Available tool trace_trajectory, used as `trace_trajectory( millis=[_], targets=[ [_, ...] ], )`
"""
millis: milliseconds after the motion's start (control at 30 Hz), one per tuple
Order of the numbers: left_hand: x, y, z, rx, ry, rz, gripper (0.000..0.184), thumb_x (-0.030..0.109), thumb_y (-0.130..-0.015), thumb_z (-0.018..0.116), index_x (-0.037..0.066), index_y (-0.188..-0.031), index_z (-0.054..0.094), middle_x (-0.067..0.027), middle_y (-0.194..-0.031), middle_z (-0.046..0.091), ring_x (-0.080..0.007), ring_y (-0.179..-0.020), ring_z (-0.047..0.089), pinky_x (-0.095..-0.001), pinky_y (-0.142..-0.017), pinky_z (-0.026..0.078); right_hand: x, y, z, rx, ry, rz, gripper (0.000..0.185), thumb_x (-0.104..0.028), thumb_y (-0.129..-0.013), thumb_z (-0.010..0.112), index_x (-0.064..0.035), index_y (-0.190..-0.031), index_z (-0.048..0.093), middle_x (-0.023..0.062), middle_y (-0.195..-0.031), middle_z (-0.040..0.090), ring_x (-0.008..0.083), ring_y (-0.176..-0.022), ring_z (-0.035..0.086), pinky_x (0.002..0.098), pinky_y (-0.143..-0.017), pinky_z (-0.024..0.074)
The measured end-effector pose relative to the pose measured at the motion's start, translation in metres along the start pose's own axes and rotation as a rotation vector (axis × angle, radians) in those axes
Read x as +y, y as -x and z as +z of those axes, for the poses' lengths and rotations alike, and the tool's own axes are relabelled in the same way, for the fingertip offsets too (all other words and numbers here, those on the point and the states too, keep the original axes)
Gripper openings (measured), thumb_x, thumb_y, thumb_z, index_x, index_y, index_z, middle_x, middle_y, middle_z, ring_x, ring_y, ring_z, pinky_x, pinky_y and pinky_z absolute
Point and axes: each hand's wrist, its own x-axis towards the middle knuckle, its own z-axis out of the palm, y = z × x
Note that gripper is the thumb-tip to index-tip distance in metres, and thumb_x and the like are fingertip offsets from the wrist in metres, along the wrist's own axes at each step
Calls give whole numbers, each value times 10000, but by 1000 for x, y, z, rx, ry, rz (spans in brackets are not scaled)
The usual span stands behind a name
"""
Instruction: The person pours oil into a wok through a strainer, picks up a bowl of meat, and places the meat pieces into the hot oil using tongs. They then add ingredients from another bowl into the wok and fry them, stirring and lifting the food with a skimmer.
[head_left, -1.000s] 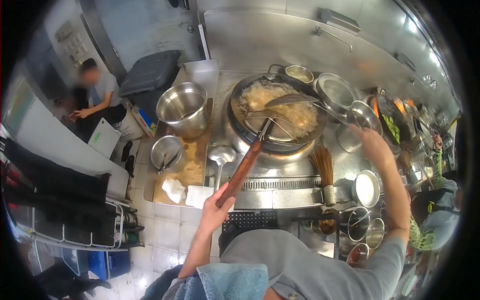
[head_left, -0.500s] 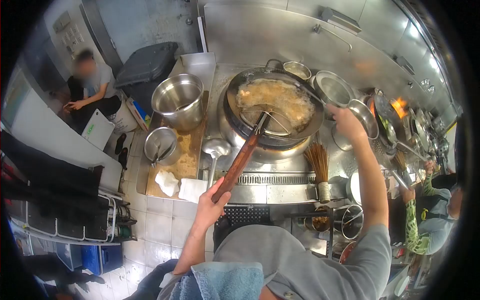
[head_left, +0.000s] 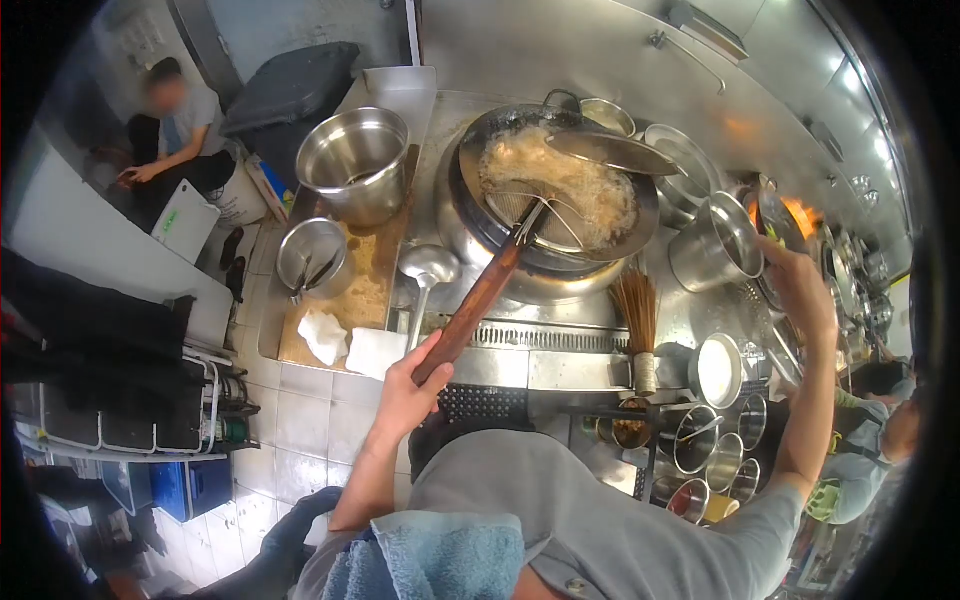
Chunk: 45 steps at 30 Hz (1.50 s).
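Observation:
In the head view my left hand [head_left: 408,392] is wrapped round the thick wooden handle of a wire strainer [head_left: 470,310]. Its mesh rests in a large wok [head_left: 640,235], where pale food fries in bubbling oil [head_left: 600,200]. Over the wok's far right side tilts a wide, shallow metal skimmer [head_left: 615,152]. My right hand [head_left: 803,285] is closed to the right of it, by the rim of a tilted metal pot [head_left: 700,262]. It appears to hold the skimmer, though the handle can hardly be made out against the pans.
Left of the wok stand a tall steel pot [head_left: 355,180] and a smaller pot [head_left: 312,262]. A ladle [head_left: 428,268] lies on the counter near a bamboo brush [head_left: 637,310]. Flames [head_left: 800,216] rise at a second wok on the right. One person [head_left: 185,125] sits at the far left.
My right hand has moved right, away from the wok. The skimmer head has come up into view above the oil. My left hand stays on the strainer handle.

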Motion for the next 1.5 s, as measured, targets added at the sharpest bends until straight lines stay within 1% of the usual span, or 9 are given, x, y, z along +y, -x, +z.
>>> trace_trajectory(
  millis=[133, 367, 667, 700, 1000, 1200, 1333, 1367, 1500],
  targets=[
    [1, -1, 2, 3, 14, -1, 524, 133, -892, 659, 92, -1388, 492, -13, -808, 624, -50, -513, 483, -222, -424, 422, -1, -16, 30, -41, -62, 2, 475, 39, -813, 539, -38, -1281, 541, 268, -1051, 620, 425, -1009, 591, 413, -833, 472],
    [21, 6, 3, 9, -56, -39, 529, 146, -891, 666, 92, -1389, 494, -4, -853, 643, -37, -543, 471, -224, -417, 414, 69, -74, 96, 44, -302, 76, 472, -12, -836, 571, -28, -1307, 537, 130, -736, 580, 170, -681, 553, 311, -677, 463],
    [28, 18, 20, 74, -41, -71, 517, 138, -891, 659, 95, -1382, 504, -16, -878, 667, -33, -575, 483, -209, -418, 391, 138, -92, 142, -23, -345, 198, 411, -90, -909, 546, -39, -1317, 535, 29, -676, 563, 123, -540, 487, 303, -498, 393],
    [27, 18, 21, 84, -40, -69, 515, 136, -891, 658, 93, -1381, 505, -16, -870, 665, -32, -575, 481, -209, -419, 389, 141, -91, 150, -155, -713, 373, 461, -103, -928, 538, -32, -1377, 464, 7, -669, 560, 87, -482, 450, 258, -400, 341],
    [26, 19, 25, 102, -52, -75, 509, 127, -897, 646, 87, -1383, 501, -30, -864, 658, -32, -583, 493, -205, -422, 386, 138, -87, 199, -433, -1402, 473, 523, -62, -920, 530, -23, -1422, 388, -1, -692, 518, 31, -430, 308, 180, -347, 211],
    [21, 15, 27, 86, -65, -57, 510, 118, -899, 644, 80, -1385, 496, -47, -886, 659, -45, -607, 521, -210, -416, 391, 106, -52, 114, -355, -985, 285, 504, -39, -898, 534, -48, -1394, 441, -16, -675, 507, 34, -424, 338, 197, -340, 205],
    [23, 10, 21, 50, -47, -46, 525, 116, -895, 650, 75, -1392, 484, -43, -878, 657, -44, -584, 512, -212, -404, 386, 74, -28, 75, -142, -456, 21, 446, -29, -871, 547, -32, -1317, 525, 25, -649, 508, 99, -556, 499, 285, -518, 423],
    [23, 9, 19, 39, -49, -38, 528, 116, -894, 652, 73, -1392, 483, -41, -876, 655, -43, -576, 508, -211, -403, 385, 44, -21, 53, -141, -366, 103, 438, -6, -836, 557, -23, -1274, 548, 123, -708, 604, 228, -676, 618, 361, -662, 475],
    [16, 5, 13, 10, -11, -12, 530, 122, -895, 655, 84, -1395, 483, -26, -862, 653, -35, -550, 488, -210, -398, 383, 8, -2, 29, -1, -162, -26, 443, 14, -803, 571, -33, -1244, 564, 230, -847, 642, 392, -791, 624, 413, -712, 481]
  ],
)
